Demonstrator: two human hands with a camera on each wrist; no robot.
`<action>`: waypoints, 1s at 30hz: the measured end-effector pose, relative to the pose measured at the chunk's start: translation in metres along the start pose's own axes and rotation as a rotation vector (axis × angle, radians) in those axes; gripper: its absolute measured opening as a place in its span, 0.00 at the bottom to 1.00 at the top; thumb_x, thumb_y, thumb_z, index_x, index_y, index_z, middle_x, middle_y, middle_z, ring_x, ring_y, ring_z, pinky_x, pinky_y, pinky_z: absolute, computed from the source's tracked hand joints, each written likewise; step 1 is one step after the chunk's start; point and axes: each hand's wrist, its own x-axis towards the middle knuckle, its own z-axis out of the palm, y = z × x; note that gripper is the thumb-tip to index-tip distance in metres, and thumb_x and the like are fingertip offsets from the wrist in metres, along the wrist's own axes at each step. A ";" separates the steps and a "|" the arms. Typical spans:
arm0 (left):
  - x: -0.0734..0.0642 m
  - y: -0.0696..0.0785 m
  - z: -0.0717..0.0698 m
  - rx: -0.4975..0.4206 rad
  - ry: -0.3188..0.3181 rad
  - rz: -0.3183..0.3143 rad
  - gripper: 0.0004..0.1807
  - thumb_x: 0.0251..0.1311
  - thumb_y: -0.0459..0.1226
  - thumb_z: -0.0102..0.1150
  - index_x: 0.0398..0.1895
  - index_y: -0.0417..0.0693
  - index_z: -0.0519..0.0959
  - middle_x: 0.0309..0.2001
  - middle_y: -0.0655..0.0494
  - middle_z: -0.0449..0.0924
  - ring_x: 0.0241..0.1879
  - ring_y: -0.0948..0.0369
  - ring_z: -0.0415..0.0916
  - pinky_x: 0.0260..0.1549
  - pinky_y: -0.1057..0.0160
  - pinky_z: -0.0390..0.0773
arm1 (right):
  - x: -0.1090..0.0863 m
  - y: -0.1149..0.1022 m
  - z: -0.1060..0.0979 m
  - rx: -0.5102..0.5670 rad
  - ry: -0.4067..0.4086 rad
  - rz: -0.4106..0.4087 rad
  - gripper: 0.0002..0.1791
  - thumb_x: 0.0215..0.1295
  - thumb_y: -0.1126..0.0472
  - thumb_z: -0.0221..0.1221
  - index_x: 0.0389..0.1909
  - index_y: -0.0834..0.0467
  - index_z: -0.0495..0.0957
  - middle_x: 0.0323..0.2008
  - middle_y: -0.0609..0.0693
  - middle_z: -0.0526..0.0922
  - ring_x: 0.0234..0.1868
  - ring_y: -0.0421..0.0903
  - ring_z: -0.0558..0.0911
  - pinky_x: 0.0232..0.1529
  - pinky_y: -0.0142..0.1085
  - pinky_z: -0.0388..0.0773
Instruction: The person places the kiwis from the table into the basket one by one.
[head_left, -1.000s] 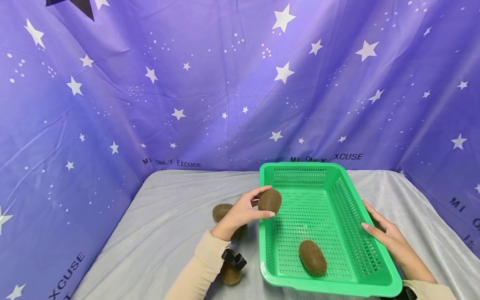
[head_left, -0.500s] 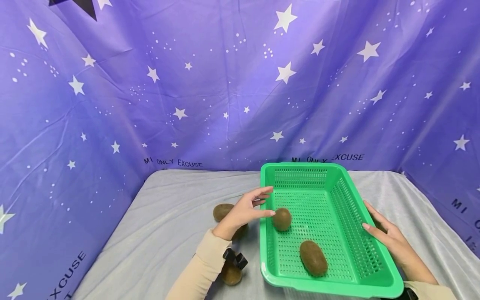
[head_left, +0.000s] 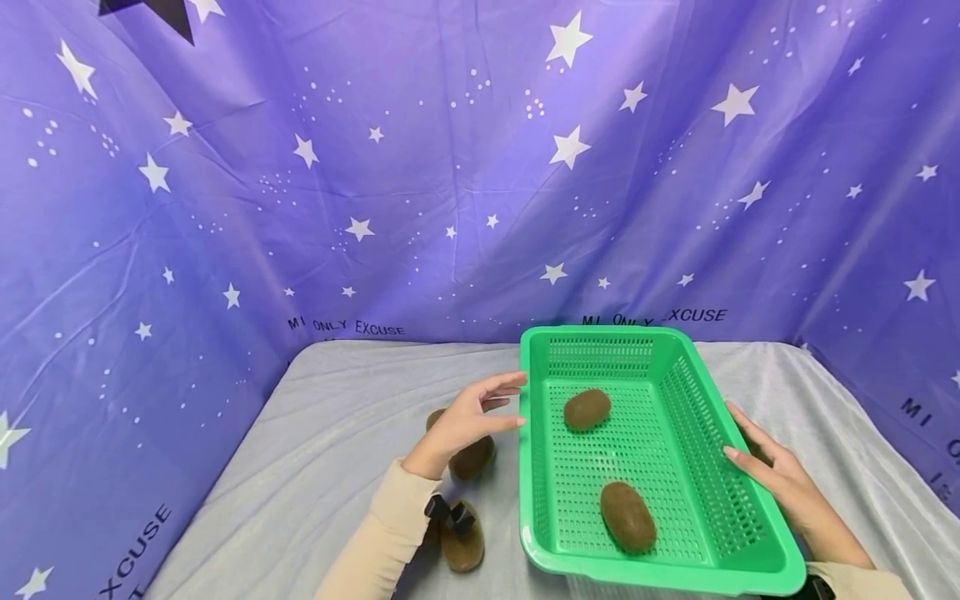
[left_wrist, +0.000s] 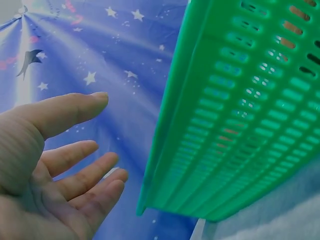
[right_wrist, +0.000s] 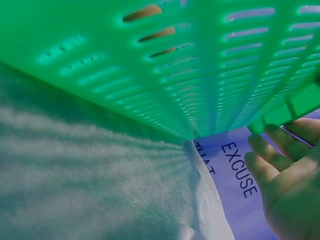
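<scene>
Two brown kiwifruit lie inside the green plastic basket [head_left: 532,500]: a kiwifruit [head_left: 587,409] toward the back left and a second kiwifruit [head_left: 627,517] near the front. My left hand [head_left: 468,417] is just outside the basket's left rim, fingers apart and holding nothing; the left wrist view shows its loosely bent fingers [left_wrist: 82,182] beside the slotted wall. On the right side, my right hand [head_left: 780,475] holds the rim, thumb over it and fingers outside. The right wrist view has these fingers [right_wrist: 280,155] under the rim's edge.
Several more kiwifruit lie on the grey cloth left of the basket, among them a kiwifruit [head_left: 474,458] beneath the left hand and another kiwifruit [head_left: 462,542] by the left wrist, partly covered by it. A purple star-printed curtain [head_left: 450,167] encloses the table [head_left: 300,467].
My left hand let go of a kiwifruit, which dropped into the basket and rolled toward the back; then the hand drew back left over the rim. The right hand stayed in place.
</scene>
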 end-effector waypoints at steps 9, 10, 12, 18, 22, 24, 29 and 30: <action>-0.015 0.012 -0.015 0.046 0.042 0.015 0.31 0.54 0.25 0.61 0.63 0.32 0.66 0.60 0.36 0.70 0.61 0.43 0.66 0.61 0.44 0.64 | -0.001 0.000 -0.002 -0.077 0.017 0.016 0.34 0.73 0.66 0.43 0.75 0.49 0.41 0.72 0.34 0.45 0.56 0.15 0.60 0.48 0.15 0.63; -0.016 0.011 -0.017 0.046 0.048 0.015 0.31 0.54 0.24 0.61 0.63 0.32 0.66 0.60 0.36 0.70 0.61 0.43 0.66 0.60 0.44 0.64 | -0.001 0.000 -0.002 -0.071 0.017 0.017 0.34 0.73 0.66 0.43 0.75 0.49 0.41 0.72 0.34 0.44 0.56 0.15 0.60 0.48 0.15 0.64; -0.019 0.010 -0.020 0.047 0.055 0.008 0.30 0.54 0.25 0.61 0.63 0.32 0.66 0.60 0.36 0.70 0.61 0.43 0.66 0.60 0.43 0.63 | -0.001 0.001 -0.002 -0.061 0.013 0.014 0.34 0.73 0.66 0.43 0.75 0.51 0.41 0.73 0.35 0.44 0.55 0.15 0.60 0.48 0.14 0.64; -0.027 0.008 -0.032 0.046 0.067 -0.028 0.29 0.55 0.25 0.60 0.62 0.32 0.67 0.59 0.36 0.70 0.61 0.40 0.64 0.61 0.43 0.63 | -0.001 0.001 -0.002 -0.047 0.012 0.013 0.34 0.73 0.66 0.43 0.75 0.51 0.41 0.73 0.36 0.44 0.57 0.16 0.60 0.49 0.15 0.64; -0.029 -0.006 -0.041 0.034 0.068 -0.048 0.29 0.56 0.25 0.60 0.63 0.33 0.67 0.59 0.36 0.71 0.61 0.39 0.64 0.60 0.44 0.63 | -0.001 0.001 -0.001 -0.034 0.000 0.016 0.34 0.73 0.66 0.43 0.75 0.51 0.41 0.73 0.37 0.43 0.57 0.17 0.61 0.48 0.18 0.67; -0.030 -0.015 -0.046 0.017 0.072 -0.056 0.29 0.56 0.25 0.60 0.63 0.34 0.67 0.59 0.36 0.71 0.61 0.40 0.64 0.61 0.45 0.63 | -0.001 0.001 0.000 -0.016 0.000 0.021 0.34 0.73 0.66 0.42 0.75 0.51 0.41 0.73 0.36 0.43 0.56 0.18 0.63 0.46 0.19 0.70; -0.031 -0.029 -0.058 -0.016 0.074 -0.059 0.29 0.56 0.26 0.61 0.63 0.37 0.69 0.59 0.38 0.72 0.60 0.45 0.67 0.61 0.46 0.64 | -0.001 0.001 -0.002 0.003 -0.002 0.024 0.34 0.73 0.66 0.42 0.75 0.51 0.41 0.72 0.35 0.42 0.55 0.18 0.63 0.46 0.21 0.72; -0.031 -0.031 -0.060 -0.025 0.067 -0.054 0.29 0.55 0.26 0.61 0.62 0.36 0.68 0.59 0.36 0.72 0.60 0.45 0.67 0.60 0.46 0.64 | -0.001 0.000 -0.002 0.009 -0.002 0.028 0.34 0.73 0.66 0.42 0.75 0.51 0.40 0.73 0.36 0.42 0.55 0.18 0.64 0.45 0.22 0.73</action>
